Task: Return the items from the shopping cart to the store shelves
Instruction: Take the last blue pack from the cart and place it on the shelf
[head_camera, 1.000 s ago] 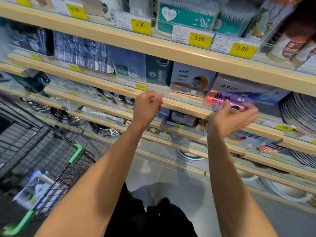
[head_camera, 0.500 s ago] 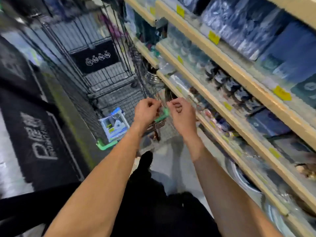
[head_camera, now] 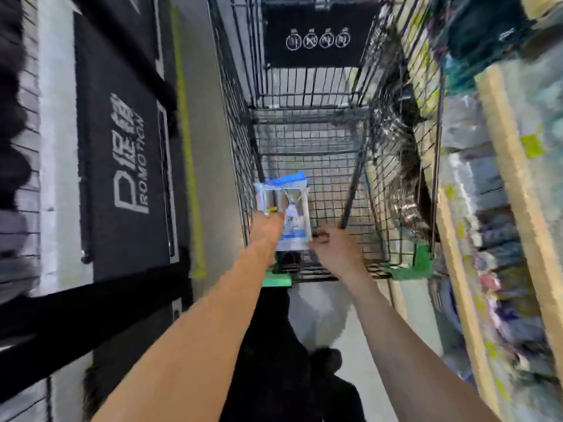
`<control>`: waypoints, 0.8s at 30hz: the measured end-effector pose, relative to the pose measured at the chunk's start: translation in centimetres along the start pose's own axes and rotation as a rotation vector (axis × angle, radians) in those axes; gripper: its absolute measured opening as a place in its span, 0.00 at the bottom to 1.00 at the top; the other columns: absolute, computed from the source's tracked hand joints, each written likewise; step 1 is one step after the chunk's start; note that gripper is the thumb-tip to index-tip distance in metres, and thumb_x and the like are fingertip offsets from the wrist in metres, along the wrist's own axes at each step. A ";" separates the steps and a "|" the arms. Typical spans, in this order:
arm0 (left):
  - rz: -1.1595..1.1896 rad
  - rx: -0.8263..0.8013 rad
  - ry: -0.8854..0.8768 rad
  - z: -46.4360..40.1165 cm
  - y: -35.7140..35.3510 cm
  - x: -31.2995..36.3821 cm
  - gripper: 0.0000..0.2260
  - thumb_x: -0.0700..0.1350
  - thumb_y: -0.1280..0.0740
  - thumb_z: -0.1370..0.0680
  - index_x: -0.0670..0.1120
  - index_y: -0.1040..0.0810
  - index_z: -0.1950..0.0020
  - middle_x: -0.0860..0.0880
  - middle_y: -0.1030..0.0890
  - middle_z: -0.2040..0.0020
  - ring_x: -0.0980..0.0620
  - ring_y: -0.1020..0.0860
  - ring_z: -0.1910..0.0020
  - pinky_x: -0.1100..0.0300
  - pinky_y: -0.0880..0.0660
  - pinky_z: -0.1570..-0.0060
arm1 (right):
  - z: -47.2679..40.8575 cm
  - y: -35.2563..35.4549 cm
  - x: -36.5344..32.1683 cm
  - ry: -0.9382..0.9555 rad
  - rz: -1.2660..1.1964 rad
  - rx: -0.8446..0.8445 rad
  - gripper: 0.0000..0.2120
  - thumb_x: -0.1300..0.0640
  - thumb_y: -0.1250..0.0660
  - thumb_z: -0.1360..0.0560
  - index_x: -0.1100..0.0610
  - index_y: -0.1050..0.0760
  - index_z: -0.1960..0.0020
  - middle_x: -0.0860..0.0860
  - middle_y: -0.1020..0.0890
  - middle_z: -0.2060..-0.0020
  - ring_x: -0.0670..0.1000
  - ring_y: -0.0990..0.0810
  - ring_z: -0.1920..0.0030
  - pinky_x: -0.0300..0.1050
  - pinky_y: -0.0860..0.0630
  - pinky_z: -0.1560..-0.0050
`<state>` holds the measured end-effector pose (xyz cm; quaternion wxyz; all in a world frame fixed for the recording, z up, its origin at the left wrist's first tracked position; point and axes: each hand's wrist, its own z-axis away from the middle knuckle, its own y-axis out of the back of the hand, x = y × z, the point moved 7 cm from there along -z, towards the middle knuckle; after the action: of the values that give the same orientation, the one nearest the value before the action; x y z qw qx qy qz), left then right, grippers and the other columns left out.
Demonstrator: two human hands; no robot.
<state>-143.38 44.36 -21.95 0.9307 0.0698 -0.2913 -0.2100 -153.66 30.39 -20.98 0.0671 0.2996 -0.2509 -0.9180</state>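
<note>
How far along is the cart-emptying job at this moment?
Done: the black wire shopping cart looks nearly emptied. In hand: the left hand reaches the blue-and-white clear package; the right hand is beside it. Left: shelving it on the wooden store shelves.

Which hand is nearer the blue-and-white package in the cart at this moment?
Left. The left hand overlaps the blue-and-white package at its lower left corner and seems to touch it, though blur hides any grip. The right hand sits just right of its lower edge.

Head cam, looking down over forearms into cart (head_camera: 307,141), close.
</note>
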 end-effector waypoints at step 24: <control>-0.311 -0.065 0.255 -15.0 -4.5 -4.3 0.34 0.67 0.31 0.33 0.44 0.27 0.37 0.42 0.19 0.55 0.43 0.20 0.51 0.53 0.24 0.49 | -18.2 -4.4 9.9 -0.236 -0.237 -0.192 0.35 0.32 0.30 0.41 0.59 0.19 0.47 0.57 0.14 0.50 0.59 0.16 0.48 0.58 0.23 0.40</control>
<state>-139.57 42.30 -37.56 0.9181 0.1101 -0.1500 -0.3500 -150.90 23.85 -40.96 -0.0429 0.2097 -0.1311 -0.9680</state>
